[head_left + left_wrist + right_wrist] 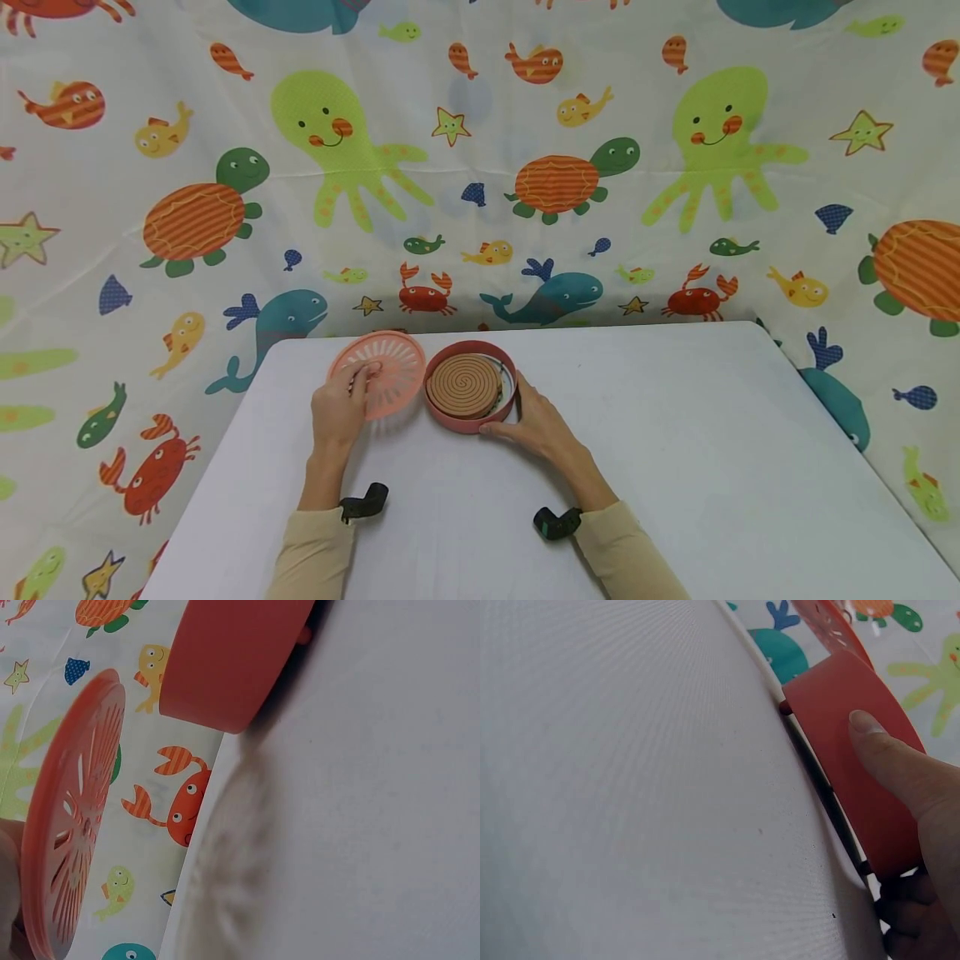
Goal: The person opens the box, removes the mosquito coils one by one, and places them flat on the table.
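A round red box (463,427) with small feet stands on the white table, and a brown spiral mosquito coil (463,385) lies in it. Right of the coil, a strip of the pale, patterned inside shows. My right hand (534,421) grips the box's right side; in the right wrist view its thumb (889,754) lies along the red wall (847,757). To the left, my left hand (341,408) pinches the middle of a coral slotted lid (401,375). The left wrist view has this lid (79,787) tilted on edge, raised off the table.
The white table (720,450) ends just behind the box and lid. A cloth with sea animals (480,167) hangs behind it and down both sides. Black wrist cameras (558,523) sit at both sleeve cuffs.
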The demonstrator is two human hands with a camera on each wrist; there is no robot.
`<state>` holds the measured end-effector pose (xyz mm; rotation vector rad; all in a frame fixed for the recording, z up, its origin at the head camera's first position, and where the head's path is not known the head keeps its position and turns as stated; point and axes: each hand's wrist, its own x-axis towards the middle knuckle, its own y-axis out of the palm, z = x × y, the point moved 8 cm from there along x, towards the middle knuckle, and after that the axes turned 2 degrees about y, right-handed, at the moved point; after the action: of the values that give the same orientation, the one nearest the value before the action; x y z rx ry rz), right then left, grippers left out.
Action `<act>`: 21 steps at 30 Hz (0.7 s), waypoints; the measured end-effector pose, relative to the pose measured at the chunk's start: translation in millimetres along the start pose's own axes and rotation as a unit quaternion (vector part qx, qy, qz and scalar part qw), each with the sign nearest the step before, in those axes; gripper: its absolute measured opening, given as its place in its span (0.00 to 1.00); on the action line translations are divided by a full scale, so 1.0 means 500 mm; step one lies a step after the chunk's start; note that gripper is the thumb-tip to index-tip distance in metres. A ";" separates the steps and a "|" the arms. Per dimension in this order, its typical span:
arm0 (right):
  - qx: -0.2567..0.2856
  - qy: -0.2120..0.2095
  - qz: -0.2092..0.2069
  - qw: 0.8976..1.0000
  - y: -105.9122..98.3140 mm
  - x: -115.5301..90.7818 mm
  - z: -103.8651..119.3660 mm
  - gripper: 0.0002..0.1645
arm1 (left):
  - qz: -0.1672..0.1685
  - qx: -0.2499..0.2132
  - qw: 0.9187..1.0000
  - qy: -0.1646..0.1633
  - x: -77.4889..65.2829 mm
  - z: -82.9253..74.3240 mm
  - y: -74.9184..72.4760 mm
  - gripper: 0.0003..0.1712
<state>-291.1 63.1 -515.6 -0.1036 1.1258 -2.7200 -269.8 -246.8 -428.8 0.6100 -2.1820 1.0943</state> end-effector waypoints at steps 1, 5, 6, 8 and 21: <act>0.001 0.000 0.000 1.000 0.000 0.000 0.000 0.75 | 0.001 0.002 1.000 -0.005 -0.001 0.005 -0.001 0.10; 0.003 0.000 0.002 1.000 -0.002 -0.001 0.002 0.75 | -0.002 0.005 1.000 -0.022 -0.006 0.022 -0.007 0.10; 0.004 0.000 0.002 1.000 -0.002 -0.001 0.002 0.75 | -0.003 0.005 1.000 -0.026 -0.007 0.027 -0.009 0.10; 0.004 -0.001 0.002 1.000 -0.001 -0.001 0.002 0.75 | -0.004 0.006 0.999 -0.033 -0.010 0.035 -0.010 0.10; 0.000 0.007 0.003 1.000 0.003 0.003 -0.005 0.75 | -0.003 0.007 0.999 -0.046 -0.026 0.065 -0.006 0.10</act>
<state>-292.6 63.4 -518.5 -0.0812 1.1289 -2.7193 -269.1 -273.4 -451.4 0.6854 -2.2500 1.1002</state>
